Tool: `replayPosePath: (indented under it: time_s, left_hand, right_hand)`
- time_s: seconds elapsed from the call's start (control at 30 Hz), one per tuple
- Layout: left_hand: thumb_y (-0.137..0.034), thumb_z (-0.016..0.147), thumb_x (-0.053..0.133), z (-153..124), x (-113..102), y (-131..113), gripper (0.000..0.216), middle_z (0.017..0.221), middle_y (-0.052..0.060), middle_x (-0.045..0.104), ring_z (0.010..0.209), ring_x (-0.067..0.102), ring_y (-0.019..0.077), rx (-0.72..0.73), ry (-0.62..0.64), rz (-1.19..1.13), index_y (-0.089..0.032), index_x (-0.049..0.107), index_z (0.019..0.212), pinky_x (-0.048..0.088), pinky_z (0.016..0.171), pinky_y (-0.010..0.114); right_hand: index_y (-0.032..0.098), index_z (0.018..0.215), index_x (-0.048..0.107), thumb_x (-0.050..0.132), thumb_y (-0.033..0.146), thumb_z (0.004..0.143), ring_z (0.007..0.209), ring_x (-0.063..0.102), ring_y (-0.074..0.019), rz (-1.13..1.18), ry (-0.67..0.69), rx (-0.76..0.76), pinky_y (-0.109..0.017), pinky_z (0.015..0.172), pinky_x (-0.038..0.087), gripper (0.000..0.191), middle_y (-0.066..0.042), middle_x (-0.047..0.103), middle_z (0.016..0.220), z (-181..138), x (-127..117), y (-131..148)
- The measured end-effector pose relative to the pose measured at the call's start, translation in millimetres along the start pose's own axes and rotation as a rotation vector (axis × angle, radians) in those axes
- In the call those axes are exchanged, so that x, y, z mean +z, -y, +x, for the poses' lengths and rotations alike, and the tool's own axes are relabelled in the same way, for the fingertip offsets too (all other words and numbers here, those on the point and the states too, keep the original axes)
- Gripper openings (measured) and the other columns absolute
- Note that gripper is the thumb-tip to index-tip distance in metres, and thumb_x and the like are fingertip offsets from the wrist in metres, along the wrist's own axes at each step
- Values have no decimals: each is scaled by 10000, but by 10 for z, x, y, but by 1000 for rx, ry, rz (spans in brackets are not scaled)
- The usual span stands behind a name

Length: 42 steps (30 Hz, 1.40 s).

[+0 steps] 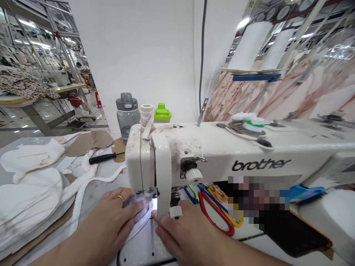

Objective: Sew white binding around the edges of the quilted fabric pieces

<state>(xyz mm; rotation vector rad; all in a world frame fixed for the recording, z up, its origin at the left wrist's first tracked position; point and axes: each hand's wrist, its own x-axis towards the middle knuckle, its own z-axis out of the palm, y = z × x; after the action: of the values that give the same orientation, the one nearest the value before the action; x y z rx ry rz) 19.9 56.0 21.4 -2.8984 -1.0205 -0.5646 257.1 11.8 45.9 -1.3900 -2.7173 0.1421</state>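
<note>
Presses white fabric (143, 218) down with left hand (116, 208) (wearing a gold ring (119, 198)), part-open, with fingers bent and slightly spread on top, not closed around it. Rests right hand (184, 229) half curled on the other side of the needle area, with fingertips near the fabric's edge; cannot tell whether pinching it. Locates fabric between both hands, on the lit bed of the sewing machine (216, 147). Notes red-handled tool (216, 216) and dark phone (294, 232) at right; black-handled screwdriver (102, 159) beyond white cut pieces (30, 199) at left.
</note>
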Motion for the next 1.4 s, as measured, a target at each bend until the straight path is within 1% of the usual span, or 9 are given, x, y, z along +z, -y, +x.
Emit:
replayPosePath:
  time_s: [0.1,0.23,0.3,0.5,0.73,0.83,0.97,1.2,1.4]
  left_hand:
    - [-237,939,474,12,-43,31,292,1030,31,717,917,667,234,17,22,-7,-298,674,1144,534,808,366]
    - [-238,939,455,17,-31,41,296,1025,41,713,898,661,239,35,13,6,-288,665,1141,523,771,365]
    - [-240,943,450,2,0,23,289,1022,46,708,890,656,244,33,-4,24,-286,656,1142,516,753,369]
    - [-288,971,468,-53,87,-81,262,1021,44,707,891,647,263,-43,-59,71,-282,655,1155,504,762,406]
    - [-226,948,463,-62,-67,40,361,1188,23,682,1050,653,238,-4,77,18,-341,628,1248,556,882,389]
    - [-260,959,482,-75,-95,120,376,1205,7,686,1066,662,235,40,115,51,-387,605,1291,564,907,387]
    - [-259,916,508,-74,-39,77,369,1088,61,732,892,712,261,84,76,162,-331,670,1240,603,779,391]
    - [-232,857,459,-46,-1,-197,435,939,131,745,737,706,318,30,85,282,-244,709,1213,575,541,423]
    - [-300,930,446,-130,20,-110,375,977,102,746,795,717,267,61,38,291,-247,715,1186,606,612,376]
  right_hand:
    - [200,877,736,483,313,988,798,650,-249,7,-7,5,-319,688,471,298,-83,698,834,-9,2,-11]
    - [227,1217,678,469,316,998,863,655,-274,29,20,-49,-346,709,496,315,-76,722,934,6,33,-19]
    - [222,1274,647,455,305,1002,820,654,-278,3,60,-55,-357,684,494,343,-71,726,909,19,43,-4]
    - [203,945,746,454,338,999,761,636,-265,-22,57,73,-344,677,470,325,-95,696,811,20,18,68]
    - [194,828,710,463,309,998,773,622,-235,-7,-8,48,-312,658,432,321,-86,672,820,3,14,22]
    - [200,915,702,463,306,994,723,596,-224,-7,-57,-50,-313,599,390,273,-62,662,788,0,42,-28]
    - [233,1061,688,453,326,996,726,590,-218,5,-48,-117,-317,578,370,261,-36,677,832,0,65,-50]
    - [206,853,712,469,325,995,764,600,-230,-17,-80,-36,-322,632,396,306,-63,672,811,-4,85,-22]
    - [198,963,709,467,299,986,762,580,-234,-7,-102,-67,-334,651,387,263,-73,671,873,-14,76,-73]
